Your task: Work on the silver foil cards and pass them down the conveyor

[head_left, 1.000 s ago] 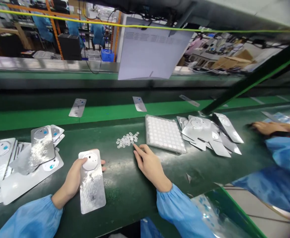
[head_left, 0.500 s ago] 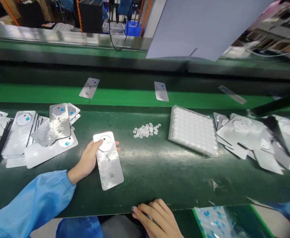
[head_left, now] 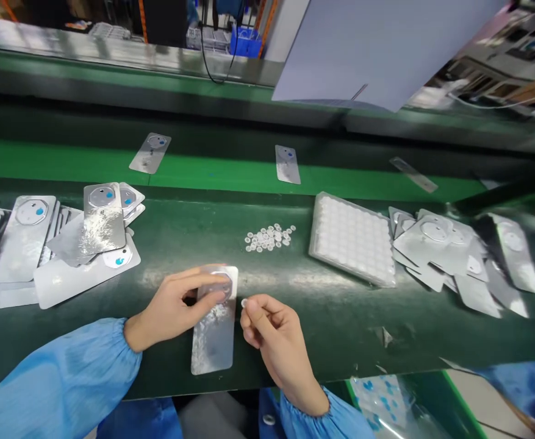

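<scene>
A flat silver foil pouch (head_left: 215, 341) is upright in front of me near the bench's front edge. My left hand (head_left: 180, 303) reaches over its top from the left, fingers and thumb closed on the round marking there, which they partly hide. Just to the pouch's right, my right hand (head_left: 271, 332) pinches a small white ring (head_left: 244, 302) between thumb and fingertips, apart from the pouch. Beyond both hands lies a loose pile of similar small white rings (head_left: 269, 238) on the green bench.
A clear tray of white round pieces (head_left: 352, 238) stands right of the ring pile. Silver pouches (head_left: 24, 244) are stacked at left; more pouches (head_left: 450, 244) lie heaped at right. Two pouches (head_left: 288, 164) rest on the green strip (head_left: 212, 177) behind. A green-edged bin (head_left: 463, 402) is below right.
My right hand has risen from the bench's front edge to beside the pouch, holding a ring. My left hand has shifted its hold over the pouch's top, and the pouch stands straighter and slightly further right.
</scene>
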`<state>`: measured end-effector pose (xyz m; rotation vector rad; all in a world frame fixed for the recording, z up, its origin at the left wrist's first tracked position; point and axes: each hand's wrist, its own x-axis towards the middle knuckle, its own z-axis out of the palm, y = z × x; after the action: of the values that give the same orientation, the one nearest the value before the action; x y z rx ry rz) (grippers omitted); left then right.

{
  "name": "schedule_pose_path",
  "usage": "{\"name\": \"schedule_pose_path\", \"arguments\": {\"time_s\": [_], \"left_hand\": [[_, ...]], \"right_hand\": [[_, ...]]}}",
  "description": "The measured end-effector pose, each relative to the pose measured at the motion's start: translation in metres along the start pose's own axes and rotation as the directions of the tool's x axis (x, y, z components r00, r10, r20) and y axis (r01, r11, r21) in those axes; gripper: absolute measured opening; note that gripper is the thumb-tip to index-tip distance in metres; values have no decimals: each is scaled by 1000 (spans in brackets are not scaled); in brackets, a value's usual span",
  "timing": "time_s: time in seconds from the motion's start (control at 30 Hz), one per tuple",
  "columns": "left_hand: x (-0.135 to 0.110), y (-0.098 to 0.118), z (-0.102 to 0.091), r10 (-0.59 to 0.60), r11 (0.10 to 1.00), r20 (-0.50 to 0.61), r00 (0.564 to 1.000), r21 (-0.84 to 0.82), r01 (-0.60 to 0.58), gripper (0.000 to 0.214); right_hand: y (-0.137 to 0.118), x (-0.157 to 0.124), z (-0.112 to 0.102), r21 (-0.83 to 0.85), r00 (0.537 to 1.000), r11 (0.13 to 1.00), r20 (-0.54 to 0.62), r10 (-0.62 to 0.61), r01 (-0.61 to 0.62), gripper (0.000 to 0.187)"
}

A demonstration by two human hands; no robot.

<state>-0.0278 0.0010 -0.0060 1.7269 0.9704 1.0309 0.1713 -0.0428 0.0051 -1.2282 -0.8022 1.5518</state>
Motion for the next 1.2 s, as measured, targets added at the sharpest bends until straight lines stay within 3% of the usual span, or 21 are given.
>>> {"name": "schedule_pose_path", "arguments": {"time_s": [0.1,0.2,0.5,0.67,0.77,0.93,1.2], "left_hand": [[1,-1,0,88,994,30,996,-73,-86,38],[-1,-3,1,143,987,29,989,-83,-141,34],[-2,-2,1,111,989,49,993,-101,-106,21],[-1,-3,0,93,991,63,994,-100,-86,21],[-1,-5,-1,66,995,53,996,-84,-61,32],[-3,-4,1,-25,995,18,1000,-92,26,57],[-4,-2,4,-19,989,-3,1000,-144,18,50]], "right_hand": [[0,4,3,-27,999,999,33,40,-39,39],[4,2,6,-89,998,995,43,37,-33,38],[0,6,2,-236,993,971,116,-18,45,32],[-12,6,1,-433,983,885,135,-127,174,26],[-15,4,0,-487,981,851,92,-173,196,25],[-4,5,-4,-446,980,879,-26,-198,166,27],[5,11,4,-385,976,912,-103,-194,141,30]]}}
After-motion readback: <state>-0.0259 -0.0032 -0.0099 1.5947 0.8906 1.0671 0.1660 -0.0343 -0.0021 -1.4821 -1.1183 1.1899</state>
